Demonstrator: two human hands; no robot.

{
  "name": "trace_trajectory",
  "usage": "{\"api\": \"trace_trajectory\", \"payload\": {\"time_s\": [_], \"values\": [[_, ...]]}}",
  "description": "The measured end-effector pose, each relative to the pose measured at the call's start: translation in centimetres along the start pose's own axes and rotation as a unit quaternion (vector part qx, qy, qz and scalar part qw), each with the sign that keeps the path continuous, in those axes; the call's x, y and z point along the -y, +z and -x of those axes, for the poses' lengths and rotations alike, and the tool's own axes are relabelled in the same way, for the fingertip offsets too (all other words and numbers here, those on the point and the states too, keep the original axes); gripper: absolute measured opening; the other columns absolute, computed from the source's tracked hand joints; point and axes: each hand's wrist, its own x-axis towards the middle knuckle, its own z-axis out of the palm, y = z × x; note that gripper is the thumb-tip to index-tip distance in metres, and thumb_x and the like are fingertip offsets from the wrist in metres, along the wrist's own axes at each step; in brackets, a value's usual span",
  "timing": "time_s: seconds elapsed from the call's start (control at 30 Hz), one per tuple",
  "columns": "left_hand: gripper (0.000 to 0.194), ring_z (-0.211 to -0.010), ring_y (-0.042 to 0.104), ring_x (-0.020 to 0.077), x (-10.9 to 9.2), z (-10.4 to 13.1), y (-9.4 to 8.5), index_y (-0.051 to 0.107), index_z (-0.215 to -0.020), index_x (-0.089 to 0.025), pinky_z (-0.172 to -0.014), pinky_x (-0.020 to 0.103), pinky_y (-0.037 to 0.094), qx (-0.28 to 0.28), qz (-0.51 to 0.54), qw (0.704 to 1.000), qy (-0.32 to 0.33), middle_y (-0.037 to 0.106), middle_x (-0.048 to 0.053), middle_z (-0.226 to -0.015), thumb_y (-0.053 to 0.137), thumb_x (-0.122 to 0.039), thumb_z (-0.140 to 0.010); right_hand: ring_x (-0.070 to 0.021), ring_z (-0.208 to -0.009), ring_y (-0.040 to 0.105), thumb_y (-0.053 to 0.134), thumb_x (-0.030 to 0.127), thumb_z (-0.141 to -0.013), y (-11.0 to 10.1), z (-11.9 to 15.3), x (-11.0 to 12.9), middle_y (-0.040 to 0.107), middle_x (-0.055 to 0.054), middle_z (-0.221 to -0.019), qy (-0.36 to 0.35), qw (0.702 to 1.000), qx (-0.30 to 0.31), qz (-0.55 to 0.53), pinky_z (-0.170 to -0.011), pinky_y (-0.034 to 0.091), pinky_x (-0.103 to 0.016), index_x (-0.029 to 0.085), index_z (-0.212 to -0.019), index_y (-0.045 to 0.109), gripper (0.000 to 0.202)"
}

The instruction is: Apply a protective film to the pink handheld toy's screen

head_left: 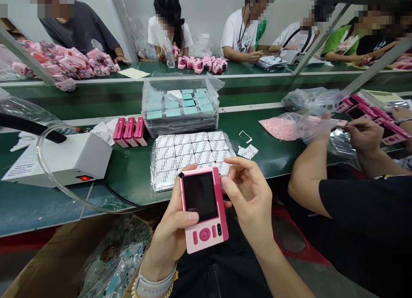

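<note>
My left hand (175,229) is wrapped around a pink handheld device (205,238) with a dark screen, a round button and a darker pink side. Its thumb lies over the lower left of the screen. A small black square sits at the device's top left corner. Beside the device's right edge, my right hand (249,195) has its fingers loosely curled and apart, with nothing visible between them. Just behind lies a sheet of white printed labels (195,150) in clear plastic. Farther back is a stack of teal-faced squares (180,107) in an open plastic bag.
Three pink devices (129,131) stand left of the stack. A grey-white machine (74,158) with a tube and red switch sits at left. A co-worker's hands (363,133) work at right, near a bag of pink bits (280,126). An open carton (109,255) holds scraps.
</note>
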Motion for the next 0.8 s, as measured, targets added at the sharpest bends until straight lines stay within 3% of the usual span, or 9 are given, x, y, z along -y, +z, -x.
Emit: {"api": "trace_trajectory", "payload": {"time_s": [0.17,0.3,0.37,0.5,0.6,0.8], "values": [[0.070,-0.127,0.075,0.0355,0.2,-0.2,0.3,0.050,-0.157,-0.038,-0.106,0.047,0.064,-0.058,-0.047,0.997,0.028,0.074,0.007,-0.143,0.076,-0.034,-0.092,-0.0200,-0.110,0.066,0.073,0.031,-0.102,0.1,0.2,-0.6,0.064,-0.003,-0.120,0.038,0.998,0.043,-0.016,-0.099,0.058,-0.037,0.033,-0.133,0.068,0.032],[0.049,-0.116,0.079,0.0310,0.5,-0.8,0.8,0.061,-0.142,-0.035,-0.099,0.042,0.066,-0.137,-0.065,0.985,0.077,0.078,0.007,-0.131,0.075,-0.053,-0.099,-0.0251,-0.133,0.066,0.075,0.043,-0.103,0.4,1.5,-1.1,0.063,-0.007,-0.147,0.135,0.983,0.112,-0.045,-0.103,0.062,-0.038,0.038,-0.150,0.058,0.050],[0.047,-0.109,0.080,0.0298,0.7,-1.3,0.6,0.064,-0.134,-0.033,-0.093,0.040,0.067,-0.175,-0.082,0.973,0.130,0.079,0.007,-0.124,0.074,-0.062,-0.098,-0.0258,-0.133,0.069,0.076,0.047,-0.102,0.8,2.5,-1.6,0.062,-0.008,-0.153,0.194,0.968,0.146,-0.072,-0.102,0.065,-0.039,0.040,-0.156,0.053,0.059],[0.039,-0.111,0.079,0.0284,0.7,-2.3,-0.3,0.070,-0.127,-0.031,-0.090,0.036,0.066,-0.216,-0.153,0.944,0.197,0.078,0.006,-0.129,0.078,-0.056,-0.097,-0.0266,-0.113,0.080,0.080,0.052,-0.099,1.6,4.0,-3.1,0.074,-0.010,-0.137,0.267,0.939,0.159,-0.147,-0.091,0.069,-0.039,0.035,-0.158,0.051,0.068],[0.037,-0.116,0.077,0.0279,0.3,-2.6,-0.9,0.074,-0.123,-0.029,-0.092,0.033,0.065,-0.209,-0.181,0.941,0.194,0.077,0.007,-0.134,0.081,-0.053,-0.096,-0.0259,-0.102,0.082,0.086,0.051,-0.093,1.9,4.1,-3.9,0.080,-0.009,-0.126,0.282,0.934,0.146,-0.161,-0.089,0.069,-0.039,0.032,-0.154,0.056,0.071],[0.042,-0.092,0.075,0.0196,0.4,-3.2,-1.5,0.075,-0.124,-0.027,-0.075,0.025,0.060,-0.240,-0.195,0.934,0.178,0.079,0.006,-0.116,0.075,-0.061,-0.099,-0.0287,-0.104,0.083,0.088,0.052,-0.092,1.6,3.6,-4.2,0.084,-0.009,-0.119,0.283,0.940,0.141,-0.129,-0.093,0.068,-0.042,0.027,-0.151,0.061,0.069]]}}
